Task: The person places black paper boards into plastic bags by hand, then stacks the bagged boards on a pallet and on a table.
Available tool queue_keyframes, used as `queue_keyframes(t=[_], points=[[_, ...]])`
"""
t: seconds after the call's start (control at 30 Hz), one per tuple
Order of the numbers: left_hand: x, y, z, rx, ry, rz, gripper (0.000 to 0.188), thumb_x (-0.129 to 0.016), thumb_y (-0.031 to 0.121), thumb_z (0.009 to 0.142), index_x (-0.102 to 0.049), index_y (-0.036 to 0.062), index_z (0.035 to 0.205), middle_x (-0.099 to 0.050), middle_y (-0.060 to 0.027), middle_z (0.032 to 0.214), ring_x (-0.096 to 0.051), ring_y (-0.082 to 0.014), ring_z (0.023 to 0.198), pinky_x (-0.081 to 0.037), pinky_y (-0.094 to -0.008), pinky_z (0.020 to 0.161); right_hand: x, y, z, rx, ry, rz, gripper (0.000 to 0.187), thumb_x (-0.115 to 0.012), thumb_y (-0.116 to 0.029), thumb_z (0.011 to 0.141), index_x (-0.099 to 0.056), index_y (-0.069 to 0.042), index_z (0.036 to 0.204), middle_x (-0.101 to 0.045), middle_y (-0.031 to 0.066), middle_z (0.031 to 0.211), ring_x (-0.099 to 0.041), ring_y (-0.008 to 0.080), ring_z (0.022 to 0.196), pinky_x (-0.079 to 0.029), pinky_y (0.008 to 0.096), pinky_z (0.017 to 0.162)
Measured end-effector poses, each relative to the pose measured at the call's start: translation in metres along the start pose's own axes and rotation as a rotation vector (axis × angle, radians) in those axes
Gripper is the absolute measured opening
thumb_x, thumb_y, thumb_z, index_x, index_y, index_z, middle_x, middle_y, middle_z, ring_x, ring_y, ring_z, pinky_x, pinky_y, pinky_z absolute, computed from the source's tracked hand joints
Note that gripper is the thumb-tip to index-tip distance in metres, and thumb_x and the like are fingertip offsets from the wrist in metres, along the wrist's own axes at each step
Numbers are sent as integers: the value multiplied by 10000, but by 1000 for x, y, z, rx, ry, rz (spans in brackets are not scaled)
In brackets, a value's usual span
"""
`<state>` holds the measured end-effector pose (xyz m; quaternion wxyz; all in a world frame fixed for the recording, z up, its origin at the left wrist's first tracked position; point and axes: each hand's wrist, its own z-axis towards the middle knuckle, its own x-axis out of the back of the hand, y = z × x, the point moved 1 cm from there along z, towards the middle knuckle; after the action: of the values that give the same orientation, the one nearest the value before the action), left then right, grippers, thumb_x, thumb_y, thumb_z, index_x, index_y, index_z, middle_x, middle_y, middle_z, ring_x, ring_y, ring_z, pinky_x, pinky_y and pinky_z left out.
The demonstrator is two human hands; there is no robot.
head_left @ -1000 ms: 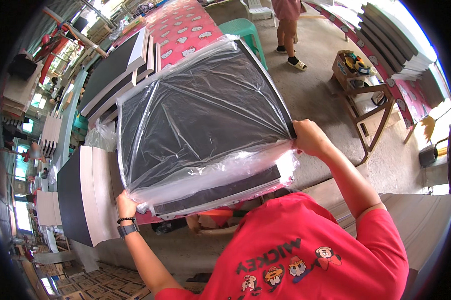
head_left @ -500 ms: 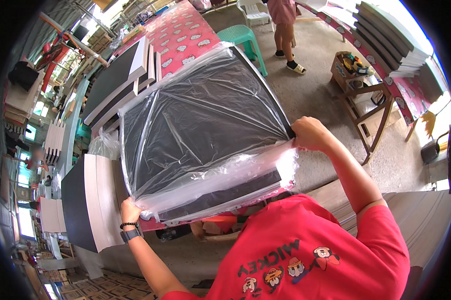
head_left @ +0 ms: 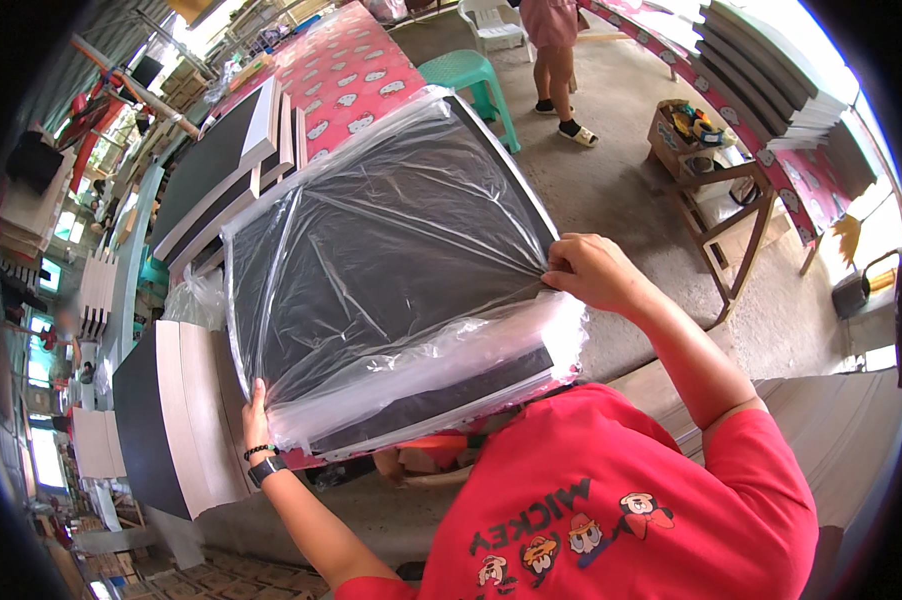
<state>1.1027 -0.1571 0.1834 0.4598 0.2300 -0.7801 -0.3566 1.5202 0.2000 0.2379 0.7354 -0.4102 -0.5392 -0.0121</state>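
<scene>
A black rectangular panel (head_left: 441, 190) lies in front of me with a clear plastic bag (head_left: 371, 270) drawn over most of it. The bag's bunched, creased edge (head_left: 421, 375) runs across the near side, and a strip of bare black board shows below it. My right hand (head_left: 596, 272) pinches the film at the panel's right edge. My left hand (head_left: 257, 425) rests along the near left edge with a finger stretched upward against the side; its other fingers are partly hidden.
Stacked black boards with pale edges (head_left: 206, 400) stand at the left, more (head_left: 221, 150) beyond. A pink patterned table (head_left: 371, 60) runs away from me. Further right are a green stool (head_left: 471, 80), a person's legs (head_left: 556, 80), a wooden frame (head_left: 736, 230) and piled boards (head_left: 761, 80).
My left hand has loosened from its grip on the film corner and its finger now points up along the edge. My right hand keeps its pinch. The whole view has shifted slightly.
</scene>
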Motion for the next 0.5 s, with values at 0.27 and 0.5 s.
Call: queue_keyframes(t=[0.27, 0.5], points=[[-1, -21, 11, -33, 128, -69, 711, -581, 555, 704, -547, -76, 1030, -569, -90, 923, -494, -146, 765, -402, -266, 688, 31, -15, 2, -189, -207, 780, 179, -474, -188, 861, -456, -38, 764, -589, 22, 686, -422, 32, 449, -346, 177, 393], [-8, -8, 7, -59, 119, -57, 649, -564, 556, 717, -591, -35, 982, -581, -85, 893, -504, -146, 770, -404, -266, 701, 41, 33, 19, -110, 275, 523, 114, -537, -91, 794, -454, -34, 739, -493, 10, 573, -431, 65, 492, -370, 225, 438]])
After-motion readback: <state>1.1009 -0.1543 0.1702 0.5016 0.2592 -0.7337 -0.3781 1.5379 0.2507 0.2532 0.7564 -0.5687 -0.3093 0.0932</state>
